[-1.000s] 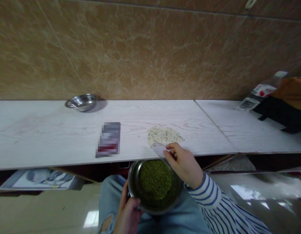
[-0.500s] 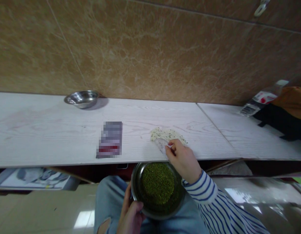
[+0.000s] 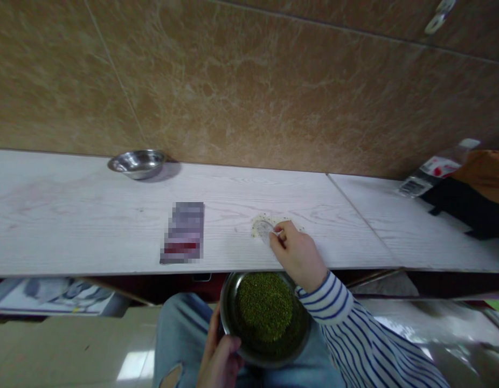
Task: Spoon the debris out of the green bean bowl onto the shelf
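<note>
My left hand (image 3: 219, 355) grips the rim of a steel bowl (image 3: 233, 334) full of green beans (image 3: 264, 306), held on my lap below the table's front edge. My right hand (image 3: 296, 254) is closed in a pinch on a small whitish card or scoop (image 3: 264, 229), which rests on a pile of pale speckled grains (image 3: 258, 221) on the white wooden table (image 3: 91, 226). The hand covers most of the pile.
An empty steel bowl (image 3: 138, 163) stands at the back left by the tiled wall. A blurred flat packet (image 3: 183, 239) lies left of the grains. A plastic bottle (image 3: 435, 168) and dark and orange cloth (image 3: 476, 194) sit at the far right. Papers (image 3: 55, 296) lie under the table.
My right hand has moved forward from the table's edge over the grain pile, carrying the whitish card with it. The bowl of green beans has stayed on my lap.
</note>
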Motion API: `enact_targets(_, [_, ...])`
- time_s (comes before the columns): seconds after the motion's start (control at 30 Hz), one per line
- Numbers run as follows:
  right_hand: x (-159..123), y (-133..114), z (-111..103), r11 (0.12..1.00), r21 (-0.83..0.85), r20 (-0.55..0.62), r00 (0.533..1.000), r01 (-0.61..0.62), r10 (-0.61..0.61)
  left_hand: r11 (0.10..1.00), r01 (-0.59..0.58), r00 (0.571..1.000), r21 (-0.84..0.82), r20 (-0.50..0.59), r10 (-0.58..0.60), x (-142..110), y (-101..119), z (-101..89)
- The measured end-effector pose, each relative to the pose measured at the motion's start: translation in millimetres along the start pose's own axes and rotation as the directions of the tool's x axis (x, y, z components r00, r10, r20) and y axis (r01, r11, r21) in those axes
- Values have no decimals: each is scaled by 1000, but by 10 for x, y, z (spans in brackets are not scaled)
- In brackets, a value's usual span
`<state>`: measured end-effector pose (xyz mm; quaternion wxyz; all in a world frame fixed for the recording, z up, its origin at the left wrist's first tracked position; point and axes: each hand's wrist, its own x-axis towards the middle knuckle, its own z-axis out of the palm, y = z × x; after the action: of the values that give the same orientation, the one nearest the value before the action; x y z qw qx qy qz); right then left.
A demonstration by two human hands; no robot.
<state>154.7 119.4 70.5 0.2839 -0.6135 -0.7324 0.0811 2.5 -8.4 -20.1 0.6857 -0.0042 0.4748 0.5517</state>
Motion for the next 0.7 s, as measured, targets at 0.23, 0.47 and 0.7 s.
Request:
enact_targets(0.23, [36, -62, 164, 1000, -15, 21, 1000, -8, 8, 1000, -11, 1000, -15, -16, 10, 39, -9, -45])
enact_targets(0.47, [-12, 80, -31, 994, 0, 18, 994, -107, 107, 1000, -21, 999, 1, -28, 21, -37, 49, 29])
enact_targets(0.7, [174, 97, -182, 972, -228, -36, 997, 54, -64, 998, -57, 998, 15, -33, 58, -41, 127, 50])
